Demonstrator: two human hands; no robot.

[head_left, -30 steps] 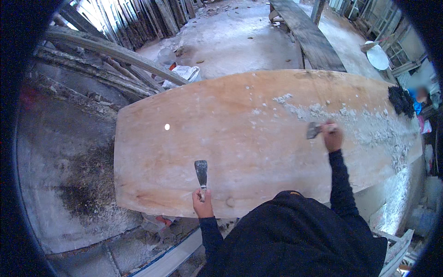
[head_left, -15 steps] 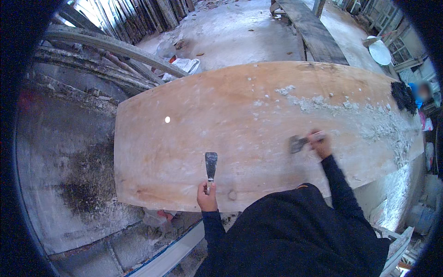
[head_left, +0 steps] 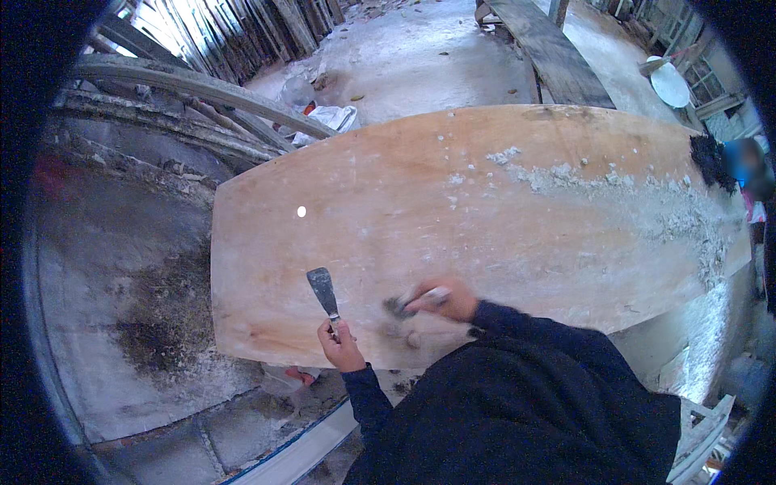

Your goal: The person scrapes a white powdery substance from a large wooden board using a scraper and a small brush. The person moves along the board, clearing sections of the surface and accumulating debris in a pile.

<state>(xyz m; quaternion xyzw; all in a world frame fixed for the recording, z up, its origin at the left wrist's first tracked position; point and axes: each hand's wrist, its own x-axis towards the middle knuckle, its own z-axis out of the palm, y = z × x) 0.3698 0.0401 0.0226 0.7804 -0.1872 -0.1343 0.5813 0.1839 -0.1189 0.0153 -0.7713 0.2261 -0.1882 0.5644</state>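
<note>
A broad, pale brown wooden board [head_left: 380,202] lies before me. My left hand [head_left: 343,347], at its near edge, is closed round the handle of a putty knife [head_left: 321,288], with the grey blade pointing up and away. Right of it, my right hand [head_left: 455,301] grips a pale-handled brush [head_left: 396,307] low over the board. Motion smears the brush's dark head, and I cannot tell whether it touches the wood. White crumbly scraps [head_left: 582,182] are strewn over the far right part of the board.
A black bristly bundle [head_left: 711,164] sits at the board's right end, near a person in blue [head_left: 744,162]. Weathered timbers [head_left: 178,129] lean at the far left. A dark plank bench [head_left: 562,56] and a white round object [head_left: 669,85] are beyond the board.
My right hand has swept left and nearer with the brush, coming close to my left hand. The putty knife has shifted a little left and tilted left.
</note>
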